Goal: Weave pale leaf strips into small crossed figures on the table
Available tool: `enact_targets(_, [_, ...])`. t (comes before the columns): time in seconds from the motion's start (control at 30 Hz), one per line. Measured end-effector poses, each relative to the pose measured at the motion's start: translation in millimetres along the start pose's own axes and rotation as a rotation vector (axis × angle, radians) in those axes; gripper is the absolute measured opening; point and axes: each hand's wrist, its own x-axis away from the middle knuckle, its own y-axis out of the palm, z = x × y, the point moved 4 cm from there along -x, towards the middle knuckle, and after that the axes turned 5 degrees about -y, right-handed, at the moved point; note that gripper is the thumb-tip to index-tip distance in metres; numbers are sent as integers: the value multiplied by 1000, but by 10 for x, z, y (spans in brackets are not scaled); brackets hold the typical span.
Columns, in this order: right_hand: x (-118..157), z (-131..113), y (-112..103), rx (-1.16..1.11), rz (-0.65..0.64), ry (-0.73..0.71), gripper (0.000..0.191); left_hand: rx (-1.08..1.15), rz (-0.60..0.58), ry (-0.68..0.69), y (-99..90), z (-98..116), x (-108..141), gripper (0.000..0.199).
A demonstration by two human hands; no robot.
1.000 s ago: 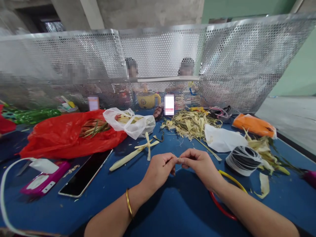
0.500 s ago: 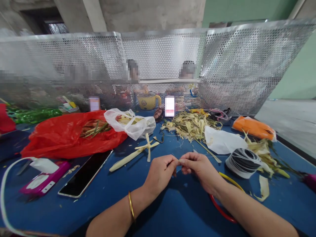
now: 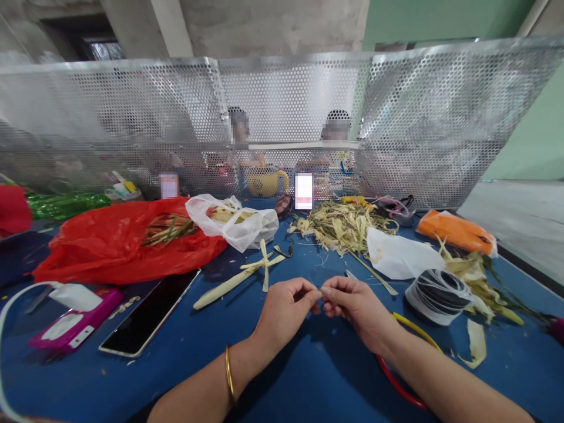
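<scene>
My left hand (image 3: 288, 305) and my right hand (image 3: 352, 299) meet above the blue table, fingertips pinched almost against each other. Whatever sits between the fingers is too small to make out; a faint thin thread seems to rise near them. Just beyond my left hand lies a cross-shaped piece of pale dried husk strips (image 3: 264, 264), beside a long pale husk roll (image 3: 224, 288). A yellow and red handle loop (image 3: 416, 329) shows partly from under my right forearm. To the right of that stands a spool of thread (image 3: 438, 294) in clear wrapping.
A phone (image 3: 152, 314) and a magenta power strip (image 3: 77, 320) lie at left, behind them a red plastic bag (image 3: 101, 241) and a white bag (image 3: 255, 226). Dried husks (image 3: 339, 226) are heaped ahead. A perforated metal screen (image 3: 286, 88) stands behind, people beyond it.
The two hands stay pinched together in nearly the same spot, with slight finger movement. The view has shifted a little; the things on the table lie as before.
</scene>
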Motion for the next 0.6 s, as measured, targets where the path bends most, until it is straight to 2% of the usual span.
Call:
enact_targets(0.2, [8, -60, 25, 104, 38, -89, 34, -25, 7, 37, 3, 39, 25, 19])
enact_targets(0.37, [20, -39, 42, 159, 54, -71, 35, -227, 79, 124, -27, 122, 87, 19])
enact_targets(0.47, [15, -23, 21, 146, 78, -60, 35, -263, 90, 136, -21, 116, 89, 18])
enact_targets(0.6, [13, 14, 0, 80, 82, 35, 36, -281, 112, 150, -20, 102, 88, 16])
